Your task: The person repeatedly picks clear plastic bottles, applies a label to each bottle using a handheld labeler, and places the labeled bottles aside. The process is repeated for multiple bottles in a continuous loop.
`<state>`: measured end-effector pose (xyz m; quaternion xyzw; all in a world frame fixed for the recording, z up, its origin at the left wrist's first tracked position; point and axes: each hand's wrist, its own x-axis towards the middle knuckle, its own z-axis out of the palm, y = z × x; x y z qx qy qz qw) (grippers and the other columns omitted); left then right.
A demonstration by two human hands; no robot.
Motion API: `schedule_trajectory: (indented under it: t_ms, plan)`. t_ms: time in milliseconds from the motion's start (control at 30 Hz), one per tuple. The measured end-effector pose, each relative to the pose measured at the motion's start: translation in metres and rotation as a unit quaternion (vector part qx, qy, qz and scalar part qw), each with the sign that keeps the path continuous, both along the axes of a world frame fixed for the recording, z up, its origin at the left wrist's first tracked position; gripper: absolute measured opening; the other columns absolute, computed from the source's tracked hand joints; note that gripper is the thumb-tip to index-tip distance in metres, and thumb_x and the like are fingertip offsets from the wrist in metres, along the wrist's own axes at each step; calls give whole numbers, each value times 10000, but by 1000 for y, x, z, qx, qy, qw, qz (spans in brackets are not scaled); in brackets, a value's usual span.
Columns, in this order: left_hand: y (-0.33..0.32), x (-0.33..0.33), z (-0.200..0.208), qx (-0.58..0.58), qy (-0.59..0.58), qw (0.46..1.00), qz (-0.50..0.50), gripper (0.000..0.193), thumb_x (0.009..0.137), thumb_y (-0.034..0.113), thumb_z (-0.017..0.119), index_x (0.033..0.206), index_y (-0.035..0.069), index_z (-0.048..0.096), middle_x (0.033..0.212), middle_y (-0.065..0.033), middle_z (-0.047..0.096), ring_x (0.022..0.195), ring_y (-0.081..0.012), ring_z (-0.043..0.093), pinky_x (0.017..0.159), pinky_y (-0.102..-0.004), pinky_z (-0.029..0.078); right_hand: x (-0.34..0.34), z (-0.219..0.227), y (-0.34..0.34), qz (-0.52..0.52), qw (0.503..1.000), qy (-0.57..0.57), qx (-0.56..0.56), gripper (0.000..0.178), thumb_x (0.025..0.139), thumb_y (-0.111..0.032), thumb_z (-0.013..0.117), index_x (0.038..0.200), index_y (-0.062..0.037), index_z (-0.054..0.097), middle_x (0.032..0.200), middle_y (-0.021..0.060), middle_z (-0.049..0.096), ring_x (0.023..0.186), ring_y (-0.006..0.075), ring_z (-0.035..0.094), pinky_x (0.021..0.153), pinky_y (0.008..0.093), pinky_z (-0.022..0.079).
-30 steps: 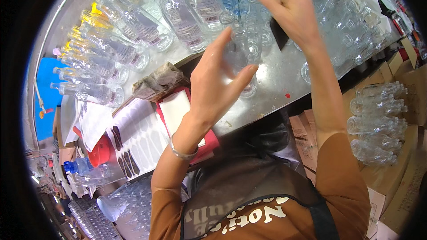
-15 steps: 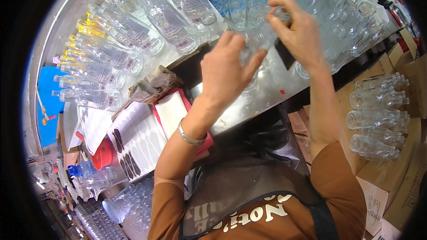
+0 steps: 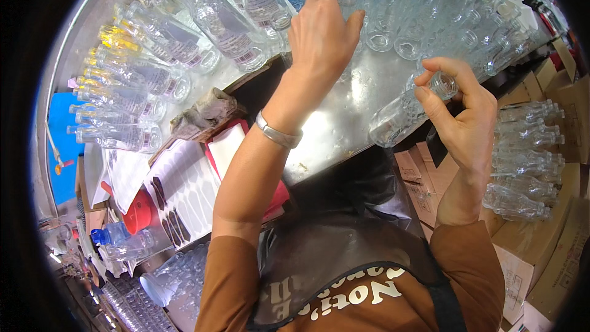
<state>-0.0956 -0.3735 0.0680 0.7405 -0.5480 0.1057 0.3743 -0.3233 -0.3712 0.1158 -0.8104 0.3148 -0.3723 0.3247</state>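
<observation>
Pale lettering crossed the brown shirt, partly veiled by the dark apron. Barcodes and unreadably fine print marked clear bottles; dark print marked a cardboard box.

the right hand pinches a clear bottle close to its mouth, between thumb and fingers; the bottle tilts, its base by the front edge of the metal table. the left hand, back upward and a band on its wrist, is at the near side of the standing bottles; whether it grips one is hidden. labelled bottles fill the left side, with a grey bundle, a printed sheet and a red cup nearer the body.
</observation>
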Motion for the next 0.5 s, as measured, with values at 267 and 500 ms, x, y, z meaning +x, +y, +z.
schedule_trajectory:
  t_ms: [267,500]
  plan:
    - [11,-9,30,103,92,990,15,697,876,240,721,1418,-61,400,1199,-325,603,1082,-459,613,907,-509,498,21,12,10,76,994,-39,66,268,851,-71,749,1106,-34,677,852,44,708,653,62,597,560,216,472]
    - [126,15,57,20,254,965,-66,431,976,252,644,1271,-57,591,1101,-164,709,911,-252,723,780,-344,547,80,1,10,246,948,-70,191,254,898,-149,746,1108,-28,673,867,10,692,697,41,606,623,204,470]
